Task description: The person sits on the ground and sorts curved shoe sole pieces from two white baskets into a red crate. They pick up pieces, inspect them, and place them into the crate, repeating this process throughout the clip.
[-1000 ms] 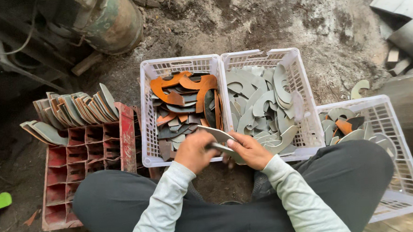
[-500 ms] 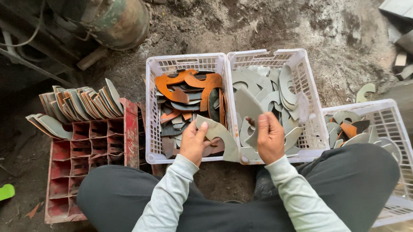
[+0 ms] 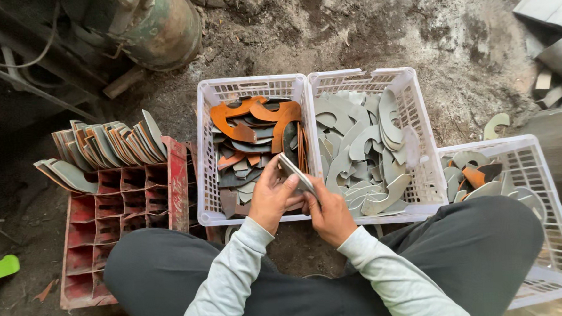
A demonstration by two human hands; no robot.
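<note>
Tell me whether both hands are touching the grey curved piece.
Touching. The head view shows the left hand and right hand gripping the grey curved piece between their fingers.

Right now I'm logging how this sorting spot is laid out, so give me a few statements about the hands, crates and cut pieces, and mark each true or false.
1. Both hands hold one flat grey cut piece between them. True: the left hand and the right hand both grip it.
2. The left white crate holds some orange-brown pieces. True.
3. The middle white crate is filled mostly with orange pieces. False: its pieces are pale grey.
4. The red divided crate has every compartment packed with pieces. False: a row of pieces leans along its far edge, and the compartments in view are bare.
5. A third white crate sits by the person's right leg. True.
</note>
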